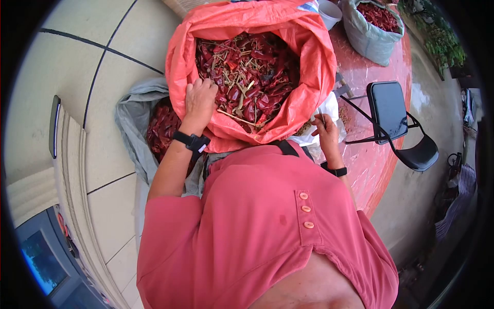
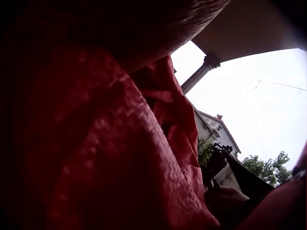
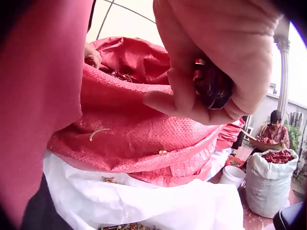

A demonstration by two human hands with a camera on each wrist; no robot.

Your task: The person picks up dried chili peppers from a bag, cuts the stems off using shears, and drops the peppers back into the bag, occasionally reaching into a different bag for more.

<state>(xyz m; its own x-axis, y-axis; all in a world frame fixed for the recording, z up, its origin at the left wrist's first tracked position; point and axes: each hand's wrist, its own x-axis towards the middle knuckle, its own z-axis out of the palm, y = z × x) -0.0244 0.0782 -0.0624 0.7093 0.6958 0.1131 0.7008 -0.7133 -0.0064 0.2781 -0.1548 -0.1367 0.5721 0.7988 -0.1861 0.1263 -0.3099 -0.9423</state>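
A big red woven sack (image 1: 314, 56) with a rolled-down rim is full of dried red chilies (image 1: 257, 100) and pale stems. My left hand (image 1: 201, 100) rests at its left inner rim, palm down, fingertips on the chilies; its thumb is hidden. To the right, outside the sack, my right hand (image 1: 327, 133) grips a dark glossy object (image 3: 213, 88) with a small red patch, its kind uncertain. A thin grey sliver (image 1: 320, 112) sticks up by those fingers. In the left wrist view, the red sack wall (image 2: 110, 143) fills most of the picture.
A grey sack (image 1: 136, 110) of chilies stands at the left. Under the right hand lies a white bag (image 3: 144, 201) with scraps. Beyond are a pale sack (image 1: 368, 41) of chilies, a white bucket (image 1: 329, 14), a folding chair (image 1: 388, 110) and a seated person (image 3: 274, 132).
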